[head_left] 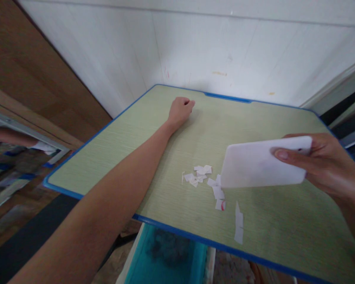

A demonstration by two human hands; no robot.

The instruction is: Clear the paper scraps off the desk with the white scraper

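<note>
My left hand (181,112) lies curled in a loose fist on the pale green tabletop (130,146), toward its far side; nothing shows in its fingers. At the right, my right hand (319,161) grips a flat white plastic scraper (254,165) by one end, thumb on top. It has rounded corners and a small hole near the thumb. The scraper's free end reaches a loose trail of white paper scraps (217,192), hiding part of it. A small heap of paper scraps (198,176) lies just left of that. Nearer the front edge is a narrow paper strip (239,224).
The table has a blue rim (177,232) and stands against a white wall (195,47). Below its front edge is a teal bin (165,256). A brown wooden panel (41,59) rises at left. Another person's arm (12,134) shows at the far left.
</note>
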